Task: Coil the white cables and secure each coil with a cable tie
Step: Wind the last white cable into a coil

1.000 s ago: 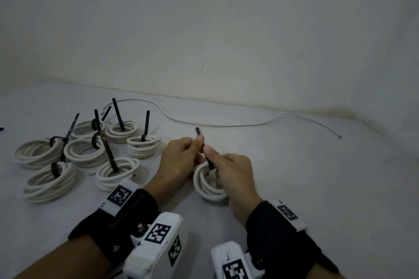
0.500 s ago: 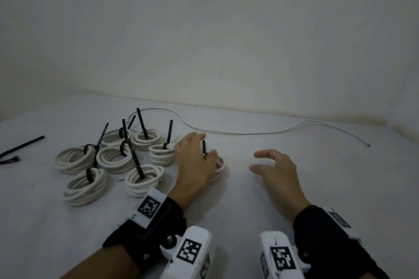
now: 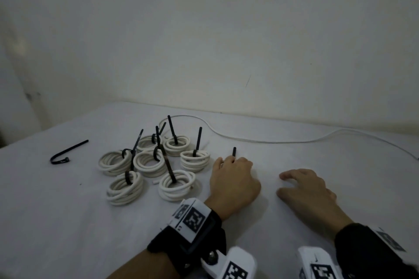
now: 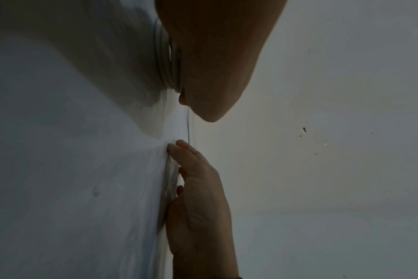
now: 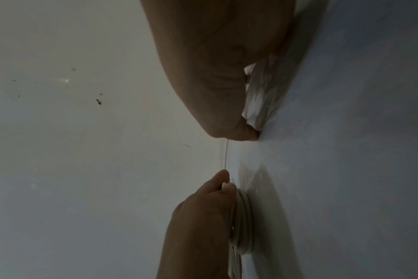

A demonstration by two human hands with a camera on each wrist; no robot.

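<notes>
White cloth covers the table [image 3: 68, 222], and on it the left hand [image 3: 233, 184] lies over a coil of white cable [image 5: 242, 222], fingers curled down around it. From the head view that coil is hidden under the hand; only its black cable-tie tail [image 3: 234, 151] pokes up between the fingers. The right wrist view shows what the head view cannot: stacked white loops under the left palm, resting on the cloth. The left wrist view [image 4: 166, 62] shows the same loops edge-on beneath the palm.

The right hand [image 3: 310, 190] rests palm down just right of the left, fingers spread and relaxed, fingertips touching the cloth, holding nothing.

Left of the left hand sits a cluster of seven tied white coils [image 3: 149, 162], each with a black tie, most tails standing upright. One loose black cable tie [image 3: 65, 154] lies well apart at the far left. One uncoiled thin white cable [image 3: 260, 141] runs along the back of the table toward the right edge.
</notes>
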